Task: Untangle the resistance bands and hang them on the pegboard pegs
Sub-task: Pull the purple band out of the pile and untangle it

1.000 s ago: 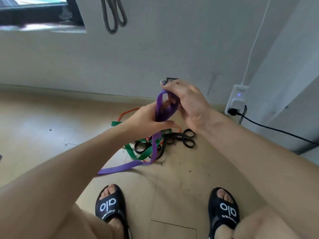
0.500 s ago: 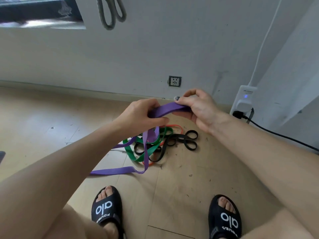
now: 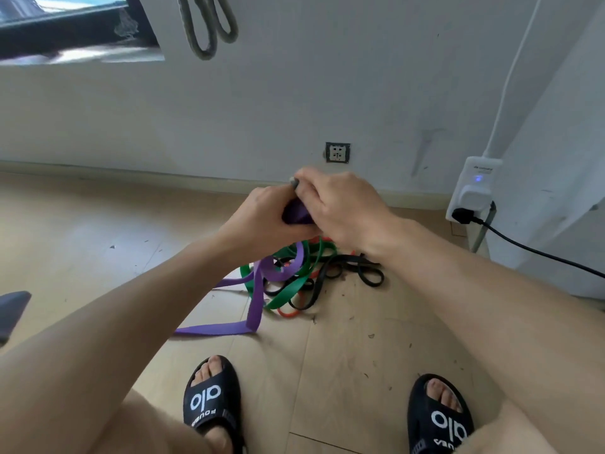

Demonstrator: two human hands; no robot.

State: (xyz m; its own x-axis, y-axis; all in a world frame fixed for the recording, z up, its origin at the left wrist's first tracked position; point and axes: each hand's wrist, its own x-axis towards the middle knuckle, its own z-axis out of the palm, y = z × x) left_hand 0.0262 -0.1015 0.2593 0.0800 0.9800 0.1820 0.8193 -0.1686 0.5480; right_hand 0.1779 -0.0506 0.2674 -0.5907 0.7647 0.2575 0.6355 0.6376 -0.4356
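A purple band (image 3: 255,299) runs from the wooden floor up into both hands. My left hand (image 3: 258,217) and my right hand (image 3: 340,204) are pressed close together, both gripping the gathered purple band between them; only a short dark purple bit shows there. Below the hands lies a tangle on the floor: a green band (image 3: 288,296), a black band (image 3: 366,273) and an orange band (image 3: 288,312). A grey band (image 3: 204,31) hangs in loops on the wall at the top. No peg or pegboard is in view.
My two feet in black slippers (image 3: 209,404) stand at the near edge. A wall socket (image 3: 338,152) sits above the skirting. A white adapter (image 3: 473,191) with a black cable (image 3: 540,253) is plugged in at the right. A dark object (image 3: 11,309) lies at the left edge.
My hands have come together, bunching the purple band that was stretched between them half a second ago. The band's loose end on the floor has shifted slightly.
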